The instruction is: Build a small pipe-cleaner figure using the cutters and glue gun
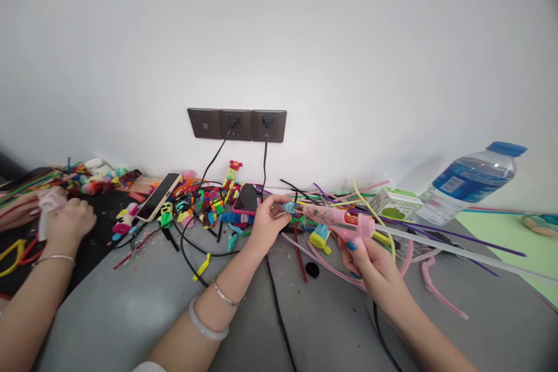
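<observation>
My right hand (372, 270) is wrapped round the handle of a pink hot glue gun (335, 217). A long whitish glue stick (453, 251) runs out of its back end to the right. Between the thumb and fingers of my left hand (268, 224) is a small blue fuzzy piece (289, 207), pinched right at the glue gun's nozzle. Whether the nozzle touches the piece, I cannot tell. Below the gun lies a yellow and blue fuzzy figure part (320, 237) on the grey table (318, 325).
Black cords (276, 308) cross the table from the wall sockets (238, 125). Pipe cleaners (436, 231), small fuzzy figures (165, 215) and a phone (159, 196) lie along the wall. A water bottle (471, 183) leans at right. A co-worker's hands (72, 221) work at left beside scissors (15, 256).
</observation>
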Demonstrator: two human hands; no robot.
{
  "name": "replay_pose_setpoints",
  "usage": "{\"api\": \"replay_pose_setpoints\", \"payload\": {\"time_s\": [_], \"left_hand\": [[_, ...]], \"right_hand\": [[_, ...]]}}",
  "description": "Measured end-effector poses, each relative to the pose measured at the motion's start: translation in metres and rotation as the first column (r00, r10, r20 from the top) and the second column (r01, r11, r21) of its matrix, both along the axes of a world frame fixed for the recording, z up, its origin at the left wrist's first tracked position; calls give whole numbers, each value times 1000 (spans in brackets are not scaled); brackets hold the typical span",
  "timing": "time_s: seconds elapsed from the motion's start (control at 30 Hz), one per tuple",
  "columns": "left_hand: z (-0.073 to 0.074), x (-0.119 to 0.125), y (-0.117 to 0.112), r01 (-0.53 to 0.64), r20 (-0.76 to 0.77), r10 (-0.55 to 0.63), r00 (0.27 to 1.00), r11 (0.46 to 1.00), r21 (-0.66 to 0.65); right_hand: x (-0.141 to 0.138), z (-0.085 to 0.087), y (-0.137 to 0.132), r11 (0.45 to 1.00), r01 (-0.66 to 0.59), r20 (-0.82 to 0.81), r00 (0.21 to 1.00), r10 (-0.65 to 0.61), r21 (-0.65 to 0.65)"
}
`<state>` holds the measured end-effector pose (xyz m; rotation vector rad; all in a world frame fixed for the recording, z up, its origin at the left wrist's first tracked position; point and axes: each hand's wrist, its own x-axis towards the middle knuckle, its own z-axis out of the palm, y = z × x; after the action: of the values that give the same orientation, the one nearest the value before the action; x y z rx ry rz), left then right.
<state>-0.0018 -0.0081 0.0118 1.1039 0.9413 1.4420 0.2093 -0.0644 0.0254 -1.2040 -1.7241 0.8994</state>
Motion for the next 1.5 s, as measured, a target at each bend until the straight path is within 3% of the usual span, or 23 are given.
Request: {"api": "replay_pose_setpoints", "payload": {"time_s": [0.4,0.53,0.77,0.97,1.17,1.5], "left_hand": [[1,0,-1,17,11,-17,1000,1000,-1],[0,-1,-1,7,4,-7,1000,1000,3],[-2,-1,1,1,7,-1,1000,1000,3],[-4,0,2,8,21,-8,1000,1000,4],[-5,-1,2,7,-2,-7,1000,1000,9],[-3,-1,1,8,14,-8,1000,1000,-10]], "right_hand": [[-2,-1,-3,998,-33,4,999,33,-51],[-2,2,-3,997,7,6,1000,-6,-72],[1,0,1,998,51,62,997,-52,22],[2,-1,1,996,79,45,996,-80,30],[-1,3,0,999,43,5,999,-43,2],[-2,5,-2,999,28,73,997,-26,-19]]}}
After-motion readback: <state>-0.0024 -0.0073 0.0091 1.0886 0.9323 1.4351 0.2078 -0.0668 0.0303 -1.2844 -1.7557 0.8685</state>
